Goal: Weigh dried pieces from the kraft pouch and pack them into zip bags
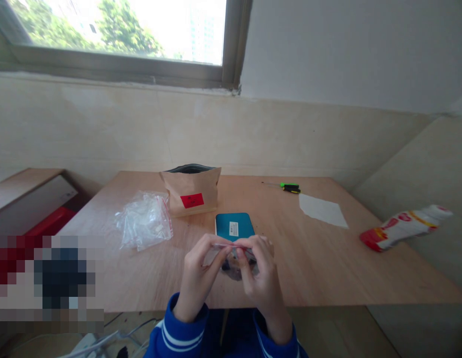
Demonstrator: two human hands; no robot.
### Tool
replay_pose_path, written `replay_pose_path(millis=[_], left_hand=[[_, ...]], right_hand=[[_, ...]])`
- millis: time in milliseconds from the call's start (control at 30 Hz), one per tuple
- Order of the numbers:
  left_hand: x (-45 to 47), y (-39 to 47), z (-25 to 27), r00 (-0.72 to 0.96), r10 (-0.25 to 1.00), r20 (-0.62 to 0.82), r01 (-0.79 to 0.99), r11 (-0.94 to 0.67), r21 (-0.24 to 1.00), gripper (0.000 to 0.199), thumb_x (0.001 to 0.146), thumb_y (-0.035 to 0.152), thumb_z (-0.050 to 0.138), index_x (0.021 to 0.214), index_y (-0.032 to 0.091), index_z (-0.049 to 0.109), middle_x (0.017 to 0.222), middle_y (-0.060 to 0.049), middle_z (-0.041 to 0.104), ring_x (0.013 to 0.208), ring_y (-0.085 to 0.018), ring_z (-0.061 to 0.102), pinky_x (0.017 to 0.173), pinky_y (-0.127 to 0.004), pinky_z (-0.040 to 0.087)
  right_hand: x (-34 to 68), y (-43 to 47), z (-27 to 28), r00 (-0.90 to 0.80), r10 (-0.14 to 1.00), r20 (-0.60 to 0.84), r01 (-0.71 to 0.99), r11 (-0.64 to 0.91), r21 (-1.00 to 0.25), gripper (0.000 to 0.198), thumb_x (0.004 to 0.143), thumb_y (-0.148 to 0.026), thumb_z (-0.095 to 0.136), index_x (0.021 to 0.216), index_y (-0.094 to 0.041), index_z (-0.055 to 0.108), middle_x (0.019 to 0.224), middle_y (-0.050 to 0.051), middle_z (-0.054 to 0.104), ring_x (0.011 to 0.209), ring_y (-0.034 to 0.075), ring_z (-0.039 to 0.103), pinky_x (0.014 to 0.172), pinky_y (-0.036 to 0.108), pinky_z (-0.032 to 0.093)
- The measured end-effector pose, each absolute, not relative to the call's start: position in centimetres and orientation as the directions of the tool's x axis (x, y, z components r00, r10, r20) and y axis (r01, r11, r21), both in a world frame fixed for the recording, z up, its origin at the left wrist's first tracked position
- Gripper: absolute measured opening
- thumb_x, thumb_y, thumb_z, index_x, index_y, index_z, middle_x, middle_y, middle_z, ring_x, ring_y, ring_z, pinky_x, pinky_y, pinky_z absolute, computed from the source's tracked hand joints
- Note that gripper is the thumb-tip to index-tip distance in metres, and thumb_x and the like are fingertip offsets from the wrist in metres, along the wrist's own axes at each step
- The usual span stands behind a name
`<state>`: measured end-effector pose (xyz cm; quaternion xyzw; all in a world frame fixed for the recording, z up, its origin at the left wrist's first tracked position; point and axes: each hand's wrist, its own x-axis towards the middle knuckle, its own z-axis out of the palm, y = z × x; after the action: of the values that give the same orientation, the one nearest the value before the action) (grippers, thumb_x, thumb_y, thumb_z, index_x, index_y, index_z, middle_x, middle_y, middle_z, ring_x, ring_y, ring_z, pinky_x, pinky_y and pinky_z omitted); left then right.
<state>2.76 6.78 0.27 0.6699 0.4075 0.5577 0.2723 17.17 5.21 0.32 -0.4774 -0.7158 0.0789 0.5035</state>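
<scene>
Pinching a small clear plastic bag [236,273] by its top edge, the left hand [200,268] and right hand [260,266] clamp it near a flat teal rectangular box [244,222] at the brown wooden desk [320,268]; uneven pulling could spill the dark contents [225,267].

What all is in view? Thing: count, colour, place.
Window: 1, grey frame, upper left
Wall: beige below, white above, behind table
Table: 1, wood-brown, centre
Kraft pouch: 1, brown, red label, far side
Plastic bags: count unclear, clear, table left
Teal box: 1, white label, beyond hands
Small bag: 1, clear, between hands
Screwdrivers: 2, green-black and black-yellow, far right
Paper: 1, white, right
Bottle: 1, white-red-yellow, right end
Cables: several, white and dark, lower left
Pixelated patch: 1, lower left, unreadable
Sleeves: 2, blue, white stripes, bottom
Left hand, right hand: 2, bare, pinching small bag
</scene>
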Motion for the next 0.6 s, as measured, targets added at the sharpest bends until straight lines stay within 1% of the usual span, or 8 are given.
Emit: replay_pose_path(millis=[133,267,367,467,533,600], left_hand=[[2.58,6.69,0.48,0.076,0.837,0.542,0.223,-0.544,0.809,0.007,0.086,0.015,0.063,0.084,0.02,0.067,0.078,0.002,0.068,0.073,-0.009,0.064,0.067,-0.016,0.049],[2.5,6.36,0.63,0.145,0.838,0.526,0.186,-0.545,0.817,0.009,0.088,0.015,0.06,0.088,0.021,0.067,0.082,0.001,0.069,0.077,-0.01,0.065,0.07,-0.017,0.05],[2.49,6.09,0.76,0.174,0.836,0.52,0.176,-0.546,0.819,0.011,0.091,0.017,0.057,0.089,0.021,0.067,0.083,0.0,0.068,0.078,-0.01,0.065,0.07,-0.018,0.05],[2.44,6.0,0.7,0.105,0.849,0.517,0.218,-0.527,0.821,0.013,0.091,0.018,0.056,0.084,0.021,0.066,0.079,0.002,0.068,0.072,-0.009,0.063,0.066,-0.018,0.048],[2.26,6.04,0.56,0.029,0.854,0.52,0.248,-0.51,0.824,0.014,0.092,0.02,0.055,0.082,0.021,0.066,0.075,0.002,0.067,0.068,-0.009,0.062,0.063,-0.018,0.047],[1.95,6.1,0.41,-0.03,0.846,0.532,0.272,-0.505,0.819,0.015,0.092,0.021,0.055,0.081,0.021,0.066,0.074,0.003,0.067,0.066,-0.01,0.062,0.062,-0.018,0.047]], right_hand=[[17.2,5.44,0.24,-0.045,0.708,0.704,0.595,0.585,-0.55,0.005,0.092,-0.018,0.056,0.088,-0.021,0.056,0.081,0.001,0.063,0.08,0.017,0.054,0.077,0.032,0.037],[17.0,5.55,-0.12,0.001,0.668,0.745,0.608,0.59,-0.53,0.016,0.094,-0.015,0.053,0.079,-0.021,0.053,0.071,-0.002,0.059,0.071,0.015,0.053,0.072,0.029,0.038],[16.81,5.5,-0.22,0.046,0.649,0.76,0.623,0.576,-0.529,0.019,0.094,-0.016,0.052,0.076,-0.021,0.053,0.068,-0.002,0.057,0.068,0.015,0.052,0.069,0.029,0.038],[16.92,5.62,-0.23,0.043,0.651,0.758,0.629,0.572,-0.527,0.015,0.093,-0.022,0.057,0.078,-0.021,0.058,0.069,-0.001,0.061,0.068,0.015,0.054,0.07,0.029,0.039],[17.21,5.82,-0.26,-0.002,0.68,0.733,0.619,0.576,-0.534,0.01,0.091,-0.028,0.062,0.084,-0.021,0.062,0.074,-0.001,0.066,0.072,0.016,0.058,0.072,0.03,0.041],[17.56,6.06,-0.37,-0.061,0.707,0.705,0.59,0.596,-0.546,0.011,0.09,-0.03,0.062,0.084,-0.022,0.065,0.077,0.0,0.07,0.076,0.016,0.061,0.073,0.029,0.043]])
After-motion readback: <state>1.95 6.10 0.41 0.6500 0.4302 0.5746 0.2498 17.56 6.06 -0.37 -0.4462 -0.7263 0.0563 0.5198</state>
